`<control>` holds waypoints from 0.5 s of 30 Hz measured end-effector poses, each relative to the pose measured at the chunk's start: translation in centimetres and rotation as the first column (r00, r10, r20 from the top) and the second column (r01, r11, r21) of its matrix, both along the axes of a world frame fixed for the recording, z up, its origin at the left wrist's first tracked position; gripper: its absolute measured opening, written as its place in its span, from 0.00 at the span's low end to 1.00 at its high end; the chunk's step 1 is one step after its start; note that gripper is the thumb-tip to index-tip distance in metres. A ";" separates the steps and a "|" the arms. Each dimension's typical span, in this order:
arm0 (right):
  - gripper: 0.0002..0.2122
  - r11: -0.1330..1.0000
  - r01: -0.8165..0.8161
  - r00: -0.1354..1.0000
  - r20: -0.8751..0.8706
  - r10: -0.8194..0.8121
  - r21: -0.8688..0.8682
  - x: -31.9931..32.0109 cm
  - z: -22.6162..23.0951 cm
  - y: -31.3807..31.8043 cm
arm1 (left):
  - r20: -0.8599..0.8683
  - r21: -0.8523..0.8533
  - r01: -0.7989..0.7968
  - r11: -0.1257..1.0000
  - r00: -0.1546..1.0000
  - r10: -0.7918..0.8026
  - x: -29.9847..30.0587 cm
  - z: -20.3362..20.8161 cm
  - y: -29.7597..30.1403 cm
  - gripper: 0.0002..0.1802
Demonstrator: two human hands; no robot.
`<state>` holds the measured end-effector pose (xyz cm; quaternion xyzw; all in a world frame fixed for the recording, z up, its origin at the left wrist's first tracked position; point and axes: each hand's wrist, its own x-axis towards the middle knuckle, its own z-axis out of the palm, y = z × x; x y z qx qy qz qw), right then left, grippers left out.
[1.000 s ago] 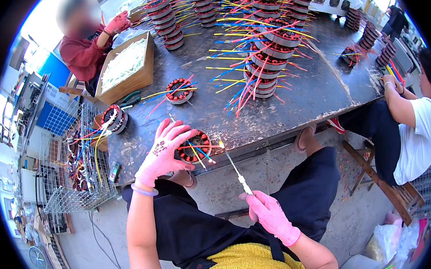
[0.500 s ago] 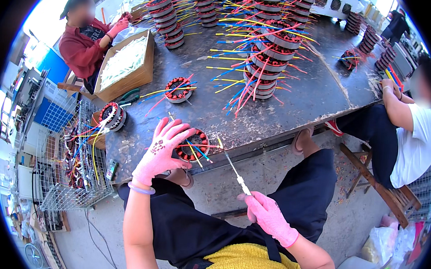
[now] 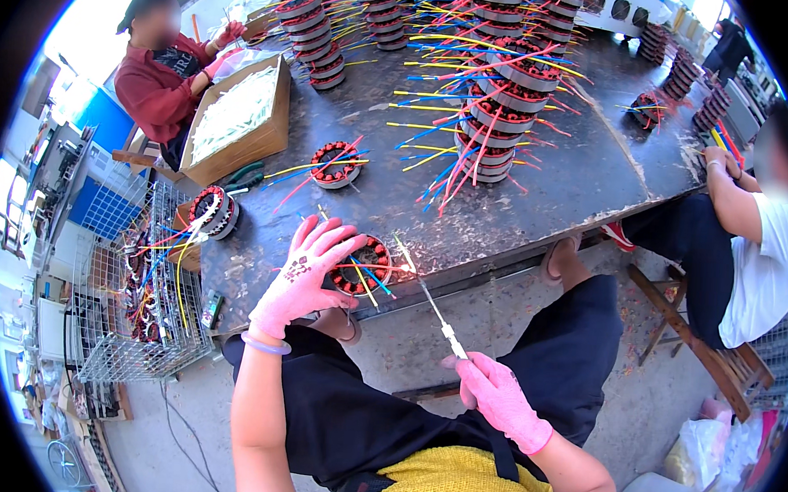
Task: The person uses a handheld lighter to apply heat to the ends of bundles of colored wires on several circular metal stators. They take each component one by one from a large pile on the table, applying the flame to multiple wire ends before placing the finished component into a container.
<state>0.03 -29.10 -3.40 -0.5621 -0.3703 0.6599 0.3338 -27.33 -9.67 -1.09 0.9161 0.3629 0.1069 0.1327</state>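
Observation:
My left hand [image 3: 303, 273], in a pink glove, grips a motor stator [image 3: 390, 262] at the table's front edge. The stator is a ring with red inner teeth; yellow, blue and red leads stick out of it. My right hand [image 3: 502, 398], also gloved in pink, is closed around a slim tool [image 3: 449, 335] with a thin metal shaft and a white grip. Its far end lies close to the tip of a red lead, where a small bright spot shows; whether they touch I cannot tell. Beyond my left hand a second stator [image 3: 334, 166] lies flat.
Tall stator stacks [image 3: 496, 119] with jutting leads stand mid-table. A white-laced stator [image 3: 213, 212], pliers [image 3: 245, 176] and a cardboard box [image 3: 281, 122] of white pieces are at left. A wire basket [image 3: 143, 354] adjoins the table. Co-workers sit far left and right.
The whole view has shifted slightly. Both my hands keep nearly the same hold and place, with the tool's end still by the red lead. The far-left co-worker's hands have moved apart.

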 end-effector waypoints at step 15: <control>0.14 0.999 -0.026 0.999 0.044 0.025 0.037 0.0 0.2 0.1 | -0.013 -0.003 0.015 1.000 1.000 -0.015 -0.2 -0.4 0.3 0.54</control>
